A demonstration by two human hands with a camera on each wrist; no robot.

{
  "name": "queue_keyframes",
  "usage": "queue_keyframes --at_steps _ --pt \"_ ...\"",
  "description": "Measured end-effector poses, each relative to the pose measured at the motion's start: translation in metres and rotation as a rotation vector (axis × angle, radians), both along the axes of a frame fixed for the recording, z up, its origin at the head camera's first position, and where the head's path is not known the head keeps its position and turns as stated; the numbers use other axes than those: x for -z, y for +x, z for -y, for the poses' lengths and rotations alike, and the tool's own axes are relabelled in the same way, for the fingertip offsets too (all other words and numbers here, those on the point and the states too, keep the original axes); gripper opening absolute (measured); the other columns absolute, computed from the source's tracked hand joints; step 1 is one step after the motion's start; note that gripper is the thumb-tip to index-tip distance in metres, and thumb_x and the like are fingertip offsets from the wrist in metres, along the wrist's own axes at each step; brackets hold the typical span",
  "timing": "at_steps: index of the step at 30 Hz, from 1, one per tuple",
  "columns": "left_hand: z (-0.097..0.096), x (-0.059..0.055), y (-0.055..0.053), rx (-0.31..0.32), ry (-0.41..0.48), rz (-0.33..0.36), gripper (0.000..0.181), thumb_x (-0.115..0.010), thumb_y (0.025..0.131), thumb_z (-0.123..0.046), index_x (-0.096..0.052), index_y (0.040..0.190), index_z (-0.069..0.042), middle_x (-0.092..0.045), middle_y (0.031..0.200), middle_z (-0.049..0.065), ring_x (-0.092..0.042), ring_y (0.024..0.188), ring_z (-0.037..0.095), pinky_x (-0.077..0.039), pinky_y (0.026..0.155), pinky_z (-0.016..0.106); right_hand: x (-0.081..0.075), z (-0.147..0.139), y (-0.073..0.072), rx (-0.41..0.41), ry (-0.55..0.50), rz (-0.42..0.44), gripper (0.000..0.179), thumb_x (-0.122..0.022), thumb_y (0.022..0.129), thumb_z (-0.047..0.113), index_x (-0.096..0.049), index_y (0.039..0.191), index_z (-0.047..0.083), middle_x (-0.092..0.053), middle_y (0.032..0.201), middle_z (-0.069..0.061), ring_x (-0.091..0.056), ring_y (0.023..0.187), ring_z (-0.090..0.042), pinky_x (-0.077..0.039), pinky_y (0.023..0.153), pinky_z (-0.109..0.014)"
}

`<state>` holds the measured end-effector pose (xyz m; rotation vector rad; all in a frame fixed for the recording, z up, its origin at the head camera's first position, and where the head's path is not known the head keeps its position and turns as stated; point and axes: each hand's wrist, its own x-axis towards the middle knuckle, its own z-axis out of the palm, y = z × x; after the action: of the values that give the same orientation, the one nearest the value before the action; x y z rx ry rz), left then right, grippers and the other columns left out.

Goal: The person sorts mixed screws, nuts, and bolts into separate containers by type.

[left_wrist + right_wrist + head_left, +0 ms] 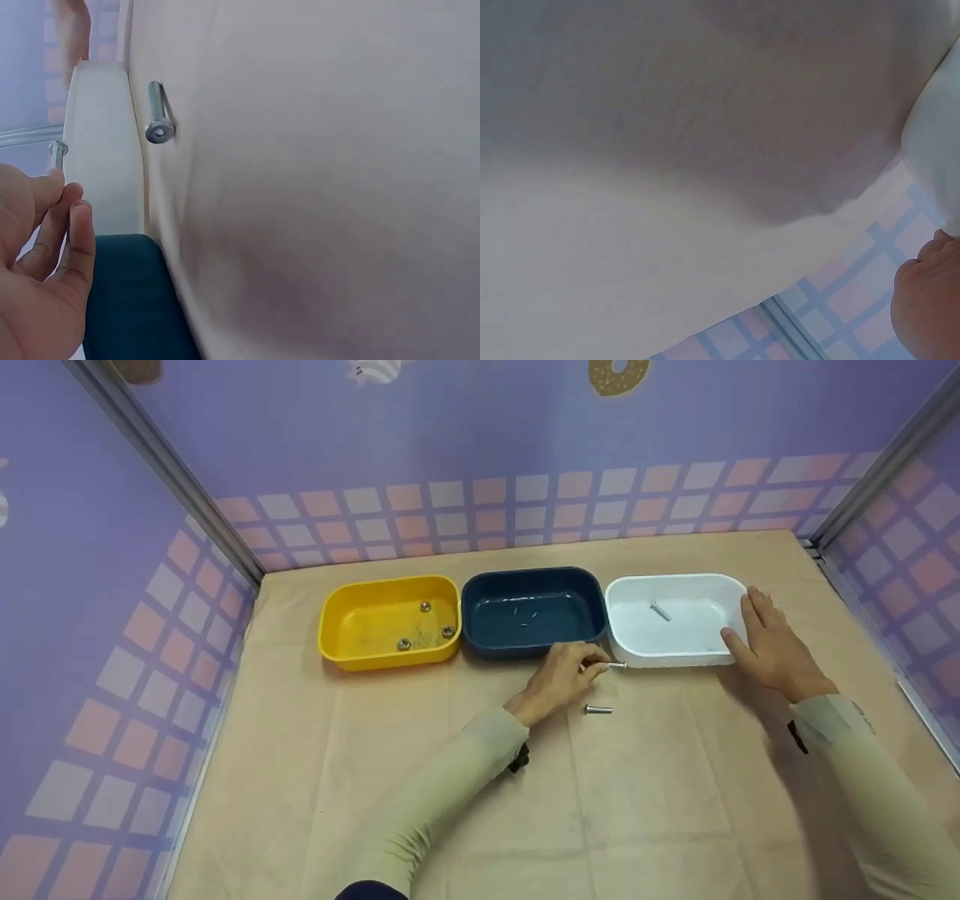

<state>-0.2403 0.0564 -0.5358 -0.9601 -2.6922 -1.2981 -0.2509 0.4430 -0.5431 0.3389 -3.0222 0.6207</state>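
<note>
My left hand (564, 676) pinches a silver bolt (617, 664) between thumb and fingers, just in front of the gap between the dark blue and white bins. In the left wrist view the head of that bolt (58, 146) points away from the fingertips. A second bolt (598, 709) lies on the cloth nearer to me. My right hand (780, 649) rests against the right end of the white bin (667, 660), fingers extended along its rim. Another bolt (660, 611) lies inside this bin. The right wrist view catches only part of the hand (930, 300) beside the bin.
Left of the white bin stands the dark blue bin (532, 649), with several tiny slim metal pieces inside. Farther left, a yellow bin (390, 661) contains three nuts. A beige cloth (450, 780) covers the table, and patterned panels (450, 435) enclose the back and sides.
</note>
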Motion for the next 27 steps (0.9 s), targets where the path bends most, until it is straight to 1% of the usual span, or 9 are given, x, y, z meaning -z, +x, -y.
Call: queue_keyframes --at_steps 4,10,14,21,27 --pt "-0.008 -0.003 -0.003 0.008 0.022 0.012 0.016 -0.072 0.104 -0.016 -0.081 0.112 -0.006 -0.078 0.105 0.006 -0.065 0.086 0.007 -0.051 0.075 0.011 0.001 0.000 0.001 -0.003 -0.001 0.000 0.084 -0.038 0.114 0.045 -0.004 0.166 -0.011 0.003 0.177 -0.030 0.001 0.163 -0.053 0.000 0.133 -0.063" --pt "-0.022 -0.010 -0.012 0.003 0.025 -0.016 0.016 -0.070 0.104 -0.014 -0.081 0.112 -0.004 -0.078 0.105 0.008 -0.067 0.089 0.009 -0.051 0.077 0.009 0.001 0.001 -0.001 -0.003 0.009 -0.009 0.084 -0.039 0.114 0.045 -0.005 0.166 -0.011 -0.001 0.176 -0.032 -0.002 0.162 -0.055 -0.004 0.133 -0.065" --pt "-0.032 -0.014 -0.019 -0.002 0.033 -0.016 0.017 -0.069 0.105 -0.015 -0.080 0.113 -0.004 -0.078 0.109 0.008 -0.067 0.091 0.008 -0.050 0.078 0.007 0.000 0.000 -0.002 0.005 0.013 -0.016 0.084 -0.039 0.114 0.046 -0.006 0.166 -0.011 -0.001 0.176 -0.031 -0.002 0.162 -0.055 -0.006 0.132 -0.067" --pt "-0.050 -0.017 -0.029 -0.023 0.022 -0.018 0.018 -0.069 0.106 -0.016 -0.081 0.113 -0.005 -0.080 0.111 0.006 -0.069 0.094 0.008 -0.049 0.080 0.007 0.001 0.002 -0.001 0.010 0.006 -0.016 0.084 -0.039 0.113 0.046 -0.007 0.166 -0.012 -0.002 0.176 -0.032 -0.003 0.162 -0.055 -0.005 0.132 -0.066" --pt "-0.064 -0.019 -0.040 -0.030 0.008 -0.025 0.017 -0.068 0.106 -0.016 -0.081 0.112 -0.006 -0.081 0.109 0.003 -0.069 0.093 0.006 -0.050 0.080 0.007 0.001 0.003 0.000 0.018 0.008 -0.040 0.083 -0.039 0.113 0.045 -0.011 0.165 -0.014 -0.006 0.175 -0.034 -0.007 0.161 -0.057 -0.008 0.132 -0.067"
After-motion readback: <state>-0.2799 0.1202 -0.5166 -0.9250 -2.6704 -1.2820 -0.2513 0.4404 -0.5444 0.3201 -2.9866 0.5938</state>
